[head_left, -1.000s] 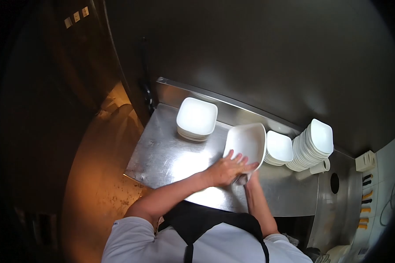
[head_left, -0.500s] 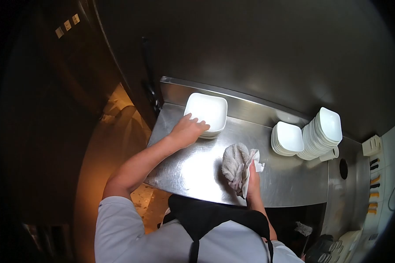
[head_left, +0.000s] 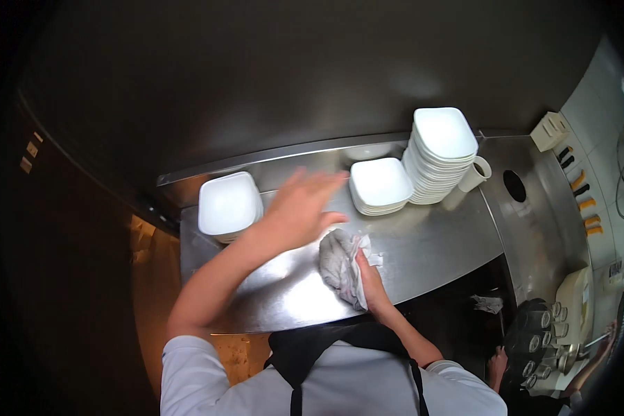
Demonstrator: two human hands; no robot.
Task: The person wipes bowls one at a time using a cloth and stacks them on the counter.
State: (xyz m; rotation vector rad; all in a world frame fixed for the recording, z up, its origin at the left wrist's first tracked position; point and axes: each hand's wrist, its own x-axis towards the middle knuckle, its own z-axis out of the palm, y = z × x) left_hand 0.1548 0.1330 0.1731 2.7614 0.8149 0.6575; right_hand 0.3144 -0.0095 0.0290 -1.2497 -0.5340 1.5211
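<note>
My left hand (head_left: 304,206) is raised over the steel counter with its fingers spread and nothing in it, slightly blurred. It is between a left stack of white square dishes (head_left: 229,203) and a short middle stack (head_left: 381,184). Near the counter's front edge, my right hand (head_left: 371,281) grips a crumpled grey-white cloth (head_left: 342,263), its thumb pressed on the folds. Right of the middle stack rises a tall, leaning stack of the same dishes (head_left: 442,149).
A white cup (head_left: 476,173) lies beside the tall stack. The steel counter (head_left: 437,243) has a round hole (head_left: 514,186) at right. Knives with yellow and black handles (head_left: 586,204) line the right wall. Another person's arm (head_left: 595,360) shows at lower right, near several glasses (head_left: 546,319).
A dish was in my hands first; then my left hand was at the left stack. Now that hand has moved right, off the stack. The view has turned rightward. My right hand still holds the cloth.
</note>
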